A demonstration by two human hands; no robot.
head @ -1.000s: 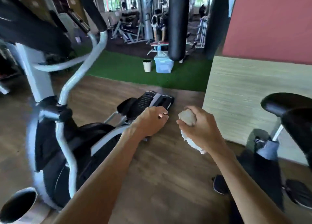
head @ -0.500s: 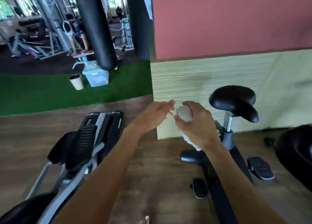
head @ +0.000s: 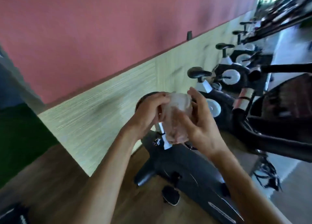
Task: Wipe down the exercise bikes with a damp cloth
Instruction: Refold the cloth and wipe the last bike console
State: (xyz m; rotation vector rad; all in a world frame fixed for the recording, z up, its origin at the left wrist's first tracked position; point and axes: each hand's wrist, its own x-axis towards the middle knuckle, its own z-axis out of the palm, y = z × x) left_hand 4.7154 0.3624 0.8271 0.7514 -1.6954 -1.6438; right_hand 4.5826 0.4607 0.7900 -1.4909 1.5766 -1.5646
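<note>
A pale cloth (head: 177,115) hangs spread between both hands at chest height. My left hand (head: 148,112) pinches its upper left edge. My right hand (head: 200,124) holds its right side, fingers partly apart. Directly below and behind the hands stands a black exercise bike (head: 185,169); its black saddle (head: 143,98) is mostly hidden behind my left hand. Its seat post and a pedal (head: 170,196) show under the cloth. The picture is blurred by head motion.
More exercise bikes (head: 231,75) stand in a row along the wall to the right, each with a black saddle. A large black machine frame (head: 278,119) is close on the right. A pale panelled wall (head: 94,115) runs behind, red above. The floor is wood.
My view has swung right from the elliptical trainer to the row of bikes. The cloth, balled in my right hand before, is now spread out between both hands.
</note>
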